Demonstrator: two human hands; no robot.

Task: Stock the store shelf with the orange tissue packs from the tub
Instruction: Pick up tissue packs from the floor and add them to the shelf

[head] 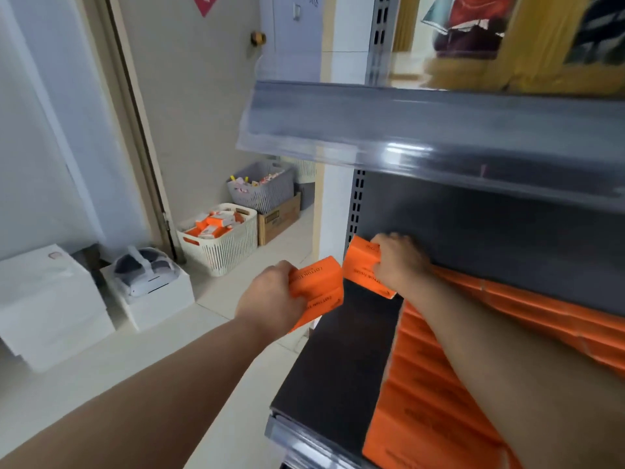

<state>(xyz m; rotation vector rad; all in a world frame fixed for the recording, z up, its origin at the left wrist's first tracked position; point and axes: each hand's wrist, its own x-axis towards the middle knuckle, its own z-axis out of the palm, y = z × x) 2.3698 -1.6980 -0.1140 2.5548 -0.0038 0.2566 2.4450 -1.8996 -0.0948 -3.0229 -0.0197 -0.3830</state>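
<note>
Two orange tissue packs [318, 292], stacked with dark lettering on their faces, sit tilted in the left hand [270, 299] just off the shelf's left edge. Another orange pack [363, 265] is gripped by the right hand [399, 262] at the back-left corner of the dark shelf [338, 360], standing on edge. Rows of orange packs [436, 394] already fill the shelf's right part (packed side by side, touching). The white slatted tub [223, 247] stands on the floor well apart, holding more orange and white packs.
</note>
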